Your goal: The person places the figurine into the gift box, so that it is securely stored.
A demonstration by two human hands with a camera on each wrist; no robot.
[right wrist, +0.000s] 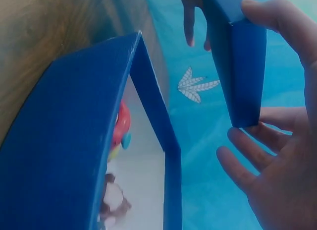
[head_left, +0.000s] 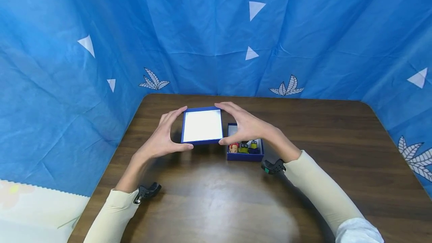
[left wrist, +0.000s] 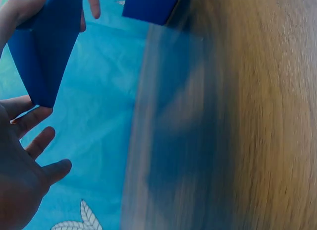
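Between both hands, above the table, is a shallow blue box lid (head_left: 202, 125) with its white inner face toward the head camera. My left hand (head_left: 160, 138) grips its left side, thumb at the near corner and fingers at the far one. On the opposite side, my right hand (head_left: 248, 125) holds it the same way. Beneath the right hand stands an uncovered blue box (head_left: 245, 158) with small toy figures (head_left: 243, 147) inside; the hand hides part of it. In the right wrist view, a red figure (right wrist: 122, 125) and a brown one (right wrist: 115, 196) show past the box wall.
The brown wooden table (head_left: 330, 153) extends around the box to both sides and toward the front. A blue patterned curtain (head_left: 209, 29) hangs behind the table's far edge and along its sides. Pale floral cloth (head_left: 30, 209) lies at the lower left.
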